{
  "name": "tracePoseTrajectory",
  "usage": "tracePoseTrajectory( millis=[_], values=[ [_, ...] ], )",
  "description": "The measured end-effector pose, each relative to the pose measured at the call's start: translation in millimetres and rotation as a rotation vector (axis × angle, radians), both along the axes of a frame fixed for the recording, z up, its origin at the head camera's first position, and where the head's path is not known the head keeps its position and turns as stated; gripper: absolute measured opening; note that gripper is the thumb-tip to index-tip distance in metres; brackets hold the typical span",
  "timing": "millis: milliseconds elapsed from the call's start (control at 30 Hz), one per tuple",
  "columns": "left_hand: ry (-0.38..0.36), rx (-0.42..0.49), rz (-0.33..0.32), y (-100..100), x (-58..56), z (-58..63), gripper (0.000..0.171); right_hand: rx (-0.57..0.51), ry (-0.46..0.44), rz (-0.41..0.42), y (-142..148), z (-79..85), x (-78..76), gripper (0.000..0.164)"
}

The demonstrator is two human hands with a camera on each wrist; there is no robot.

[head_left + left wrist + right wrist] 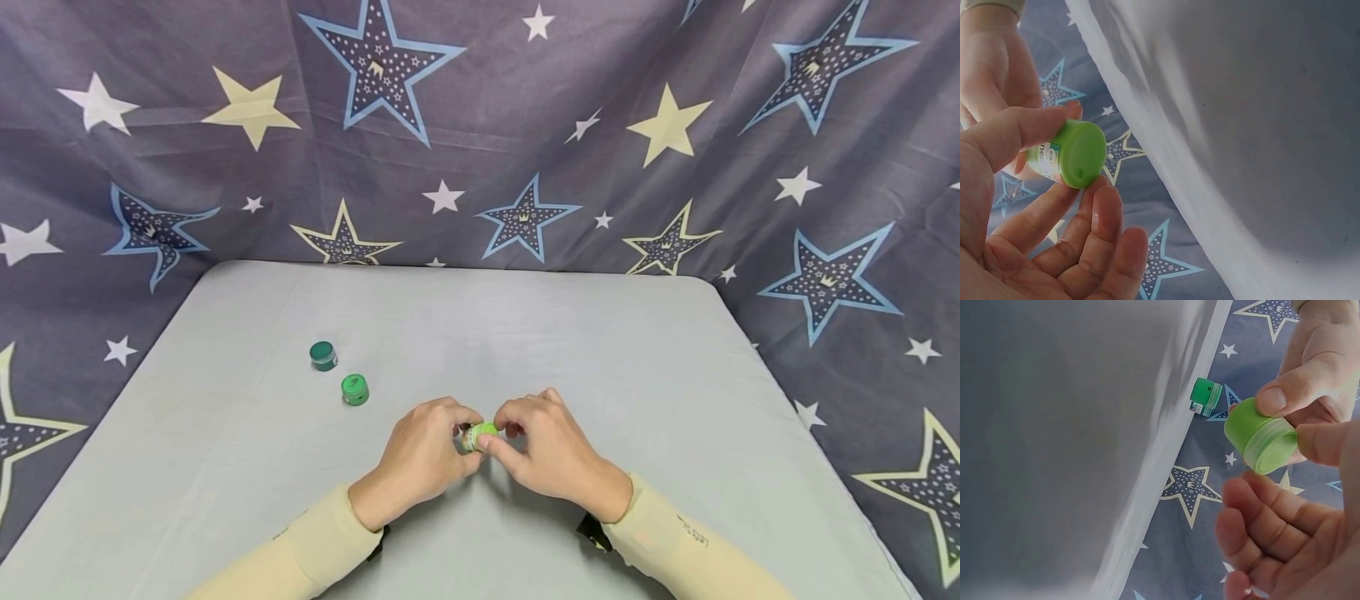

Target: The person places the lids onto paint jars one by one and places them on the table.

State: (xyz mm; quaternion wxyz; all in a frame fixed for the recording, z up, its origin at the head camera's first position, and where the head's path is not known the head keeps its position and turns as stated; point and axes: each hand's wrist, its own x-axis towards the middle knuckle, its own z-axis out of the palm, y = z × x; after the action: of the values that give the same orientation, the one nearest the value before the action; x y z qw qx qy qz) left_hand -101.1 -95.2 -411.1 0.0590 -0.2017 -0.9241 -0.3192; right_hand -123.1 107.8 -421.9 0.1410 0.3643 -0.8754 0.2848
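A small light-green paint jar (474,437) is held on its side between both hands, low over the table. The left hand (423,446) grips one end with thumb and fingers. At the other end, the right hand (551,442) pinches the jar between thumb and index finger. The left wrist view shows a smooth green end of the jar (1082,153) and part of a printed label. A clear-looking band circles the jar (1257,434) near one end in the right wrist view. Part of its body is hidden behind fingers.
A dark green jar (323,356) and a brighter green jar (355,390) stand left of the hands on the grey-white table (562,333). A dark curtain (480,125) printed with stars hangs behind the table and along its sides.
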Motion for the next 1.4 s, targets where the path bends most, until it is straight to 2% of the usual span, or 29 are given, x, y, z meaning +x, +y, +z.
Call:
tracePoseTrajectory(
  millis=[300,467,733,833,1400],
  values=[
    [0.000,-0.011,0.001,0,0.3,-0.1,0.028,0.011,0.007,-0.015,-1,0.4,0.8,0.023],
    [0.008,-0.009,0.004,-1,-0.3,-0.8,0.030,-0.005,-0.009,-0.005,1,0.9,0.4,0.020],
    [0.008,0.003,0.008,-1,-1.0,-1.5,0.033,-0.053,0.042,0.146,9,1.1,-2.4,0.039],
    [0.008,0.008,0.004,-2,-0.9,-1.3,0.032,-0.052,0.054,0.176,11,0.9,-3.3,0.041],
    [0.014,0.016,0.003,-1,-0.4,-0.1,0.029,-0.051,0.045,0.177,7,-1.5,-3.9,0.028]
  ],
)
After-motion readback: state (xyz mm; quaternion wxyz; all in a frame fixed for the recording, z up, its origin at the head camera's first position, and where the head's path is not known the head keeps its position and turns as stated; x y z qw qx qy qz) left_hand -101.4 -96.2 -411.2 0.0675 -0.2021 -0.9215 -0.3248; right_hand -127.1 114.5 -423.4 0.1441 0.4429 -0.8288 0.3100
